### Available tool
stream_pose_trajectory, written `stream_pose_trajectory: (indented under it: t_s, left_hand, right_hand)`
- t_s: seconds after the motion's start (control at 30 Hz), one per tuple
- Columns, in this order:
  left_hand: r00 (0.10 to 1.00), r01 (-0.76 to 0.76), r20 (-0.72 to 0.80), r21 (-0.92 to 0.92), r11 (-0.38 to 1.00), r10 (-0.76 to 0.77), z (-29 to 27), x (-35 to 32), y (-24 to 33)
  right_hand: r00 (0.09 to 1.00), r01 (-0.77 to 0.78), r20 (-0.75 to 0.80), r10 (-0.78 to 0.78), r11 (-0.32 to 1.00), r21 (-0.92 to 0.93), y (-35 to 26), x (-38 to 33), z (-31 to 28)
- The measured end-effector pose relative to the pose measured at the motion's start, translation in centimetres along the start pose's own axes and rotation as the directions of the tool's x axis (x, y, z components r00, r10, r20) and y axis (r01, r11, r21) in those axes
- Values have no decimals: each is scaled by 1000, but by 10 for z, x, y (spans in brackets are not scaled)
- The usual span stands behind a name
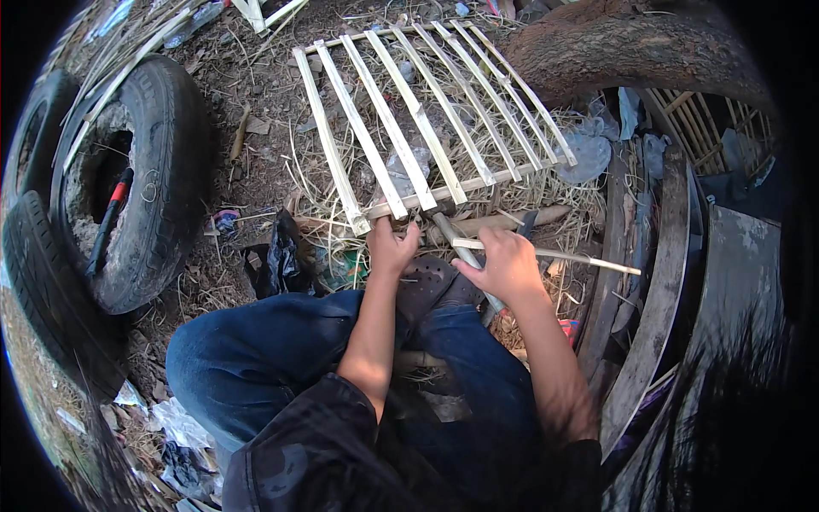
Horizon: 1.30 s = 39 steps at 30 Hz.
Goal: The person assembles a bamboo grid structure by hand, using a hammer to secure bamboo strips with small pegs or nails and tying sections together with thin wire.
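Observation:
A slatted bamboo frame [415,117], pale strips fixed across two rails, lies over straw in front of me. My left hand [392,249] is closed at its near rail, thumb up, the fingertips hidden under the slats. My right hand [508,266] is closed around a thin split bamboo strip [589,259], which sticks out on both sides. A grey rod-like handle [452,231] runs slantwise beneath that hand from the near rail. Its dark far end is partly covered, so I cannot make out the tool's kind.
Old tyres [162,183] stand at the left, one holding a red-and-black tool [114,211]. A thick tree trunk [631,47] crosses the far right. Weathered planks [655,316] line the right side. A black plastic bag [284,256] lies near my knee, my shoe [426,286] below the frame.

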<state>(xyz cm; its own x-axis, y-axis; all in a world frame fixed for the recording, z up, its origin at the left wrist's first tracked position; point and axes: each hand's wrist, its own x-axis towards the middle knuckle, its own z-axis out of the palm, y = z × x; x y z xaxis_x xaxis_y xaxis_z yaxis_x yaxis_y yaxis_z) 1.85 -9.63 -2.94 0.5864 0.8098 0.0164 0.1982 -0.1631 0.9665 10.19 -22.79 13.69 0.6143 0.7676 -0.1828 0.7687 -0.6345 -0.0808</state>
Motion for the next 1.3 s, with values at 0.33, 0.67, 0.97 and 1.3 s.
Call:
stream_pose_trajectory:
  t_s: [0.33,0.67,0.97,1.3]
  left_hand:
    - [996,-89,28,541,836,89,5,17,-23]
    - [707,102,289,862,497,-646,-3,29,8]
    - [819,93,272,806,585,-505,-5,21,0]
    - [980,-81,186,694,715,-69,-21,27,10]
  right_hand:
    - [793,-606,324,516,724,330,21,-72,60]
    - [786,-616,332,522,708,346,13,-73,61]
    - [821,-472,-72,566,744,473,-12,-42,43]
    - [823,-506,144,550,594,625,-48,59,72]
